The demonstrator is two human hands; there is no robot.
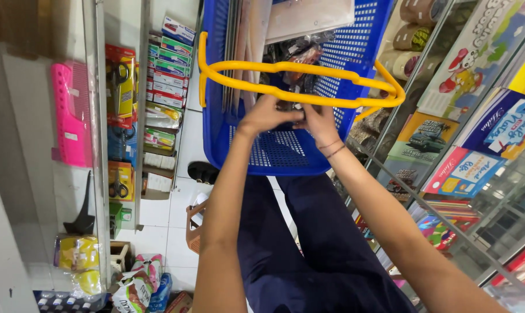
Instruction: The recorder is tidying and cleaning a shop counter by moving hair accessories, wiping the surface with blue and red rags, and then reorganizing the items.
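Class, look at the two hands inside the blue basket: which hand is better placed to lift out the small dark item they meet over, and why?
Probably the right hand: its fingers lie over the small dark item. The left hand meets it from the side, in the blue basket.

Pink comb [71, 116], packaged scissors [121, 81], stacked boxes [168, 64], colourful books [465, 174]

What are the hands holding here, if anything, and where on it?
Both the left hand and right hand meet on a small dark item inside the blue plastic basket; the exact hold cannot be told.
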